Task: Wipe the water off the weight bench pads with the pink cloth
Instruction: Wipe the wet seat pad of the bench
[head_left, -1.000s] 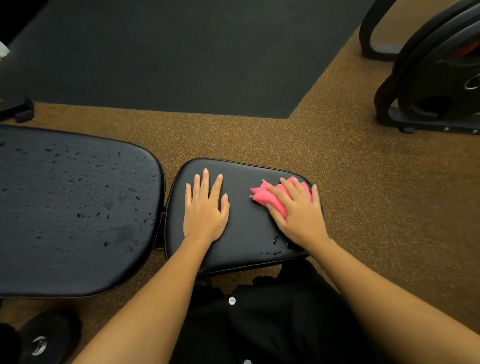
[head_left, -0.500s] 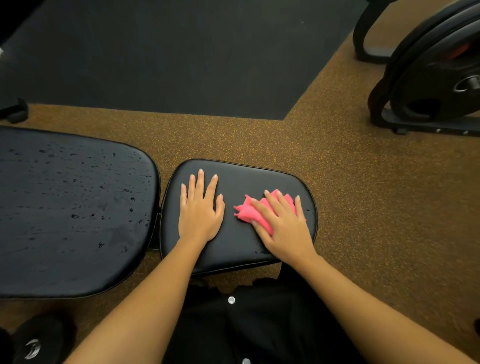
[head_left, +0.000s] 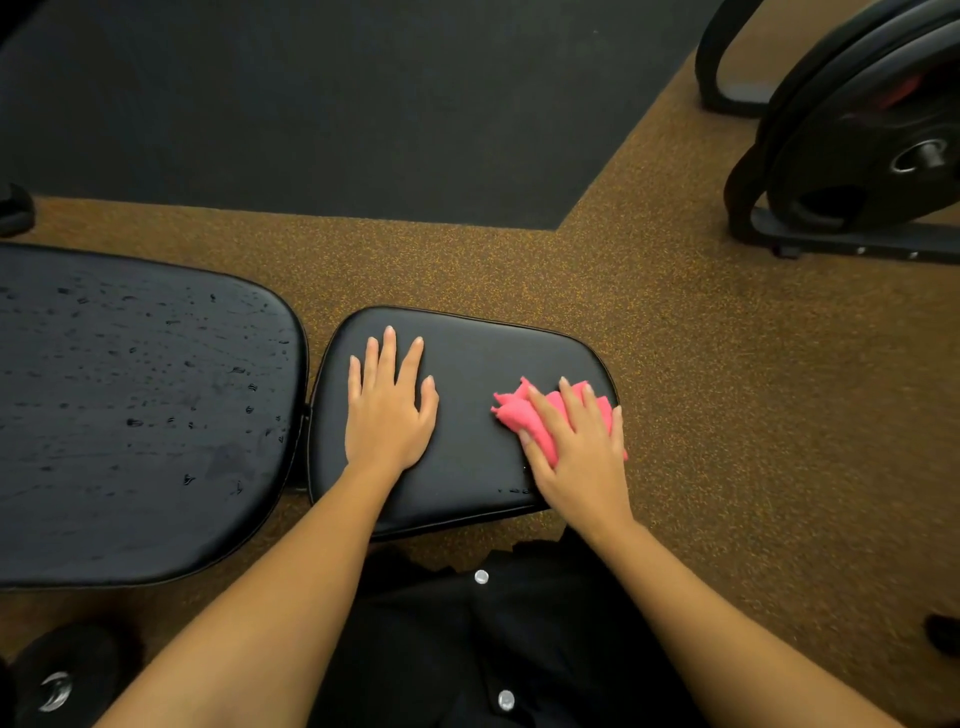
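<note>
Rightward slides the pink cloth (head_left: 522, 415) under the flat right hand (head_left: 579, 457); left hand (head_left: 387, 415) rests spread on the nearly dry seat pad (head_left: 467, 364). Droplets (head_left: 135, 422) cover the back pad (head_left: 104, 509).

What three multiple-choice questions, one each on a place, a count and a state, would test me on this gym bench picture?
1. Where on the small black vinyl seat pad lies the crumpled pink cloth? A left end; B middle; C right end.
2. How many black bench pads show? A one; B two; C three.
3. The large black vinyl back pad is: A dry; B dotted with water drops; C cloth-covered.
Answers: 1 C, the right hand presses it there. 2 B, one small, one large. 3 B, droplets speckle its surface.
</note>
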